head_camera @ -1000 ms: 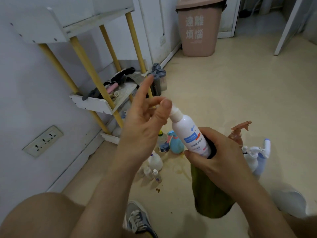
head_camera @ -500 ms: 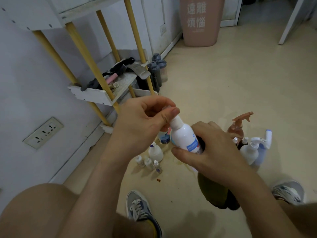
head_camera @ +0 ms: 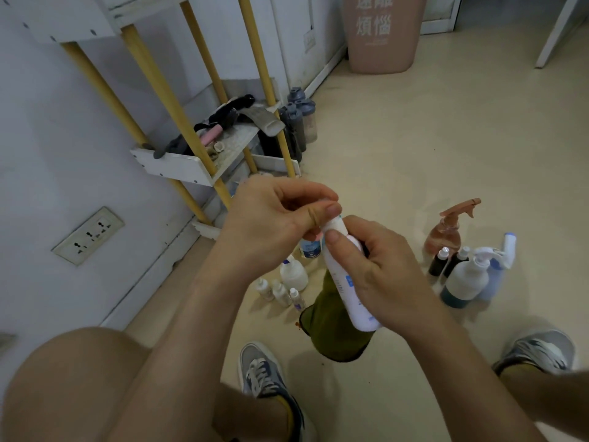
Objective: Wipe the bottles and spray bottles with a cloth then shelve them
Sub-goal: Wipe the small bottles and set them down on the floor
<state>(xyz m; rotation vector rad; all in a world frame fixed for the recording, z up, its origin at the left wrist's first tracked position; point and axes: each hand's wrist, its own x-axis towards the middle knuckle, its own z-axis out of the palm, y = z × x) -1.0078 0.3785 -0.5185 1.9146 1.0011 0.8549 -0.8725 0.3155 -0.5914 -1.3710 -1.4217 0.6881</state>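
Head view | white bottle (head_camera: 353, 304) tilted, held between both hands above floor (head_camera: 414, 154) | right hand (head_camera: 376, 275) wraps its body, olive cloth (head_camera: 331, 333) hanging below | left hand (head_camera: 271, 224) pinches its top end.

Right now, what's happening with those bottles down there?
A person squats on the floor beside a shelf. The right hand grips a white bottle, with a green cloth hanging below it from the same grip. The left hand pinches the cap. Other bottles, among them a brown spray bottle and a white pump bottle, stand on the floor, not yet shelved.
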